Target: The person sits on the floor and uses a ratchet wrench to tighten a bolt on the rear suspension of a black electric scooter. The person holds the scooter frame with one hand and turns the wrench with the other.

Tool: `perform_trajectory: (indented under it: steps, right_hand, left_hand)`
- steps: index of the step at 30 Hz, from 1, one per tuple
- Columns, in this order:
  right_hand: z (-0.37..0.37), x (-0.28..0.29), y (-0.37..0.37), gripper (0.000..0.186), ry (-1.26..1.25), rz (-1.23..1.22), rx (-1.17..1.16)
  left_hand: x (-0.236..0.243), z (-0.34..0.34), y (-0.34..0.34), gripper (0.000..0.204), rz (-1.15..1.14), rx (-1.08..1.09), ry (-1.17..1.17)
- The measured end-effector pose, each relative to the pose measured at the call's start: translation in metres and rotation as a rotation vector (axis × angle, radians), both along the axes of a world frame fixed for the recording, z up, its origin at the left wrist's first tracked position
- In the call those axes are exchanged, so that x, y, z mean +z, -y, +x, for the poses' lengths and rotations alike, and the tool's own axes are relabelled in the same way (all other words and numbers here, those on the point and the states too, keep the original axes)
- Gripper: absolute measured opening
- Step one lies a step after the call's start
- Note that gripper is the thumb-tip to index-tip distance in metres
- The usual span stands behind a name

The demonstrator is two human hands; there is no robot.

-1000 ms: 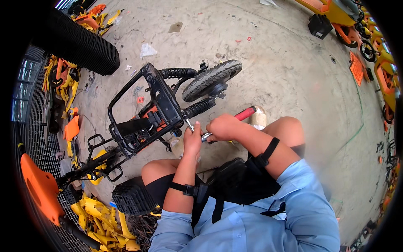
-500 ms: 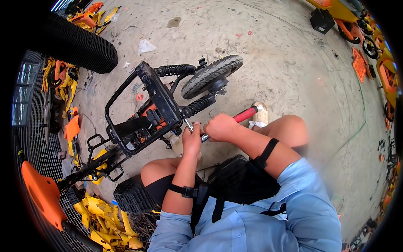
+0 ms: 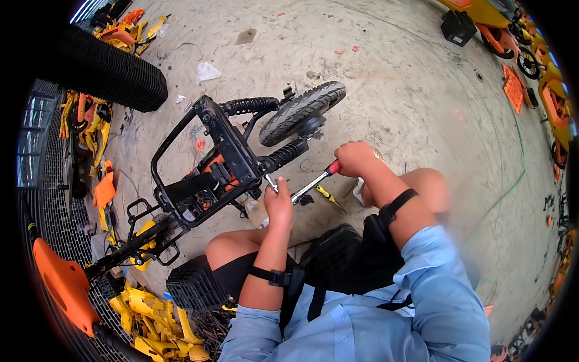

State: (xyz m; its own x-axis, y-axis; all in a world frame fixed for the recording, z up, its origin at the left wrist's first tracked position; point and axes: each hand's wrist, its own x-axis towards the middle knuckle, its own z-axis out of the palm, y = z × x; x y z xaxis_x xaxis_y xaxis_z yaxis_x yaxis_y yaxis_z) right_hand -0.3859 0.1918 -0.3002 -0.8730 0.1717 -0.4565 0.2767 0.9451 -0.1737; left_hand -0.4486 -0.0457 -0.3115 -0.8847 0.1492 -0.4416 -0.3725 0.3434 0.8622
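Note:
A stripped black scooter frame (image 3: pixel 232 151) lies tilted in front of me, its rear wheel (image 3: pixel 304 113) pointing to the far right. My right hand (image 3: pixel 356 158) is closed around the red grip of a ratchet wrench (image 3: pixel 310 186), whose chrome shaft slants down toward my other hand. My left hand (image 3: pixel 278 205) wraps the wrench's head and socket end, thumb up. From that fist a metal socket extension (image 3: pixel 270 180) reaches the frame's corner beside the lower shock absorber (image 3: pixel 284 154). The fastener itself is hidden.
A yellow-handled screwdriver (image 3: pixel 324 193) lies on the floor by my right foot. Yellow plastic panels (image 3: pixel 157 320) are heaped at lower left, near an orange panel (image 3: pixel 63 280). A black ribbed stack (image 3: pixel 120 72) stands at far left. Scooters and a black box (image 3: pixel 459 28) are at far right.
My right hand has slid from near the wrench head out to the red grip, uncovering the chrome shaft and the screwdriver on the floor. The left hand stays at the socket end.

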Motion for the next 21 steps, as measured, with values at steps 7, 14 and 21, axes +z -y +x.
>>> perform_trajectory:
  steps: [7, 14, 21]
  right_hand:
    - [0.005, 0.049, 0.005, 0.015, 0.053, 0.024, 0.043]
    - [0.007, 0.049, 0.012, 0.016, 0.054, 0.064, 0.093]
    - [0.001, 0.053, 0.015, 0.019, 0.203, 0.109, 0.169]
  left_hand:
    - [-0.011, -0.002, 0.001, 0.031, 0.090, 0.112, 0.014]
    - [-0.026, -0.010, -0.003, 0.032, -0.020, 0.172, -0.107]
    - [-0.012, -0.007, -0.004, 0.027, 0.000, 0.147, 0.017]
